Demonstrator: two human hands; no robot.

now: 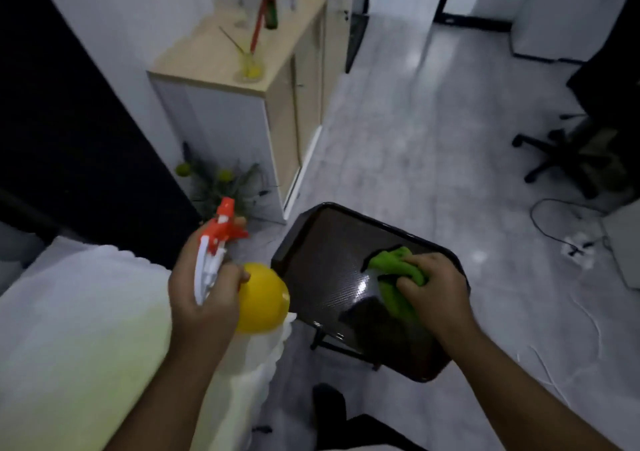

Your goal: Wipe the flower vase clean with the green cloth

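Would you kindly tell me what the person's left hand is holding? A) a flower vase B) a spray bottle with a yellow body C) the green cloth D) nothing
B: the left hand grips the spray bottle by its orange and white trigger head, while the green cloth is under the right hand on the dark tray.

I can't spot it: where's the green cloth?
In the head view, lower right: the green cloth is bunched under the right hand on the dark tray.

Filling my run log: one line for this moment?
left hand: holds spray bottle | right hand: presses green cloth on dark tray table
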